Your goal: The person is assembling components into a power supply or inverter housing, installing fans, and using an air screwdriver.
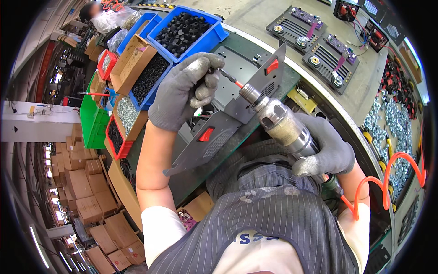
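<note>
My right hand [326, 148], in a grey glove, grips a pneumatic screwdriver [285, 125] with a metal body. The tool points up and left, its thin bit [232, 78] reaching my left hand [185, 91]. That hand, gloved too, is closed in a pinch at the bit's tip; whatever small dark piece sits there is too hidden to name. Below the bit stand dark grey metal panels, one with a red switch [206, 134] by my left forearm, another with a red switch [272, 66] near the tool's nose. An orange coiled hose [388, 176] runs from the tool's rear.
Left of the panels stand a blue bin [219, 34] of black plastic parts, a cardboard tray [132, 64], and a red bin [114, 148] of dark screws. Slotted plates [328, 61] with circuit boards lie at the upper right. Loose metal hardware [392, 128] covers the right side.
</note>
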Demonstrator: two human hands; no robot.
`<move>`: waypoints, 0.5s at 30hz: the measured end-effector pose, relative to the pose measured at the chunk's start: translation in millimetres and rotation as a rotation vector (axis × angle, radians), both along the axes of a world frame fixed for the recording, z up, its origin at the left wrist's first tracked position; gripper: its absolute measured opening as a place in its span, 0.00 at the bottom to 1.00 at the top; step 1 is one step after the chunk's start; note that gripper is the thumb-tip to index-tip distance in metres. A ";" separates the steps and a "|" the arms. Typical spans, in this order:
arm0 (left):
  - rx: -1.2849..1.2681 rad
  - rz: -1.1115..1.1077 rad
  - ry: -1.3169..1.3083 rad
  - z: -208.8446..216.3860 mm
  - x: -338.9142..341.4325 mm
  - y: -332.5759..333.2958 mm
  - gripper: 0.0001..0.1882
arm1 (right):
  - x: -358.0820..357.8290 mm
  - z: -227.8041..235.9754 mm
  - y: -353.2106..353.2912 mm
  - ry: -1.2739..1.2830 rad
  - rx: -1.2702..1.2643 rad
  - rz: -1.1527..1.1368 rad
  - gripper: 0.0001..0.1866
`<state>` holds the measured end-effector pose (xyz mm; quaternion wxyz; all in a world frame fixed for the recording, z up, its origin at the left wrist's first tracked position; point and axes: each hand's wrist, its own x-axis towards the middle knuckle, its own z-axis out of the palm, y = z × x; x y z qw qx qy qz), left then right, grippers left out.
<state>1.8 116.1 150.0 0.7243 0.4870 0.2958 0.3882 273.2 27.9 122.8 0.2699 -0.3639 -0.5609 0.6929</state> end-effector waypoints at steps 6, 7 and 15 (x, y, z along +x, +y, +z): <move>0.115 0.100 0.261 12.4 12.0 -6.0 0.15 | -0.2 -1.3 1.0 -0.037 -0.023 0.047 0.38; 0.111 0.076 0.253 15.2 14.1 -6.8 0.15 | -0.5 -1.8 1.1 -0.030 -0.029 0.042 0.38; 0.394 -0.107 0.512 24.6 14.3 -3.1 0.22 | 9.5 -17.5 -4.4 -0.077 0.107 0.071 0.40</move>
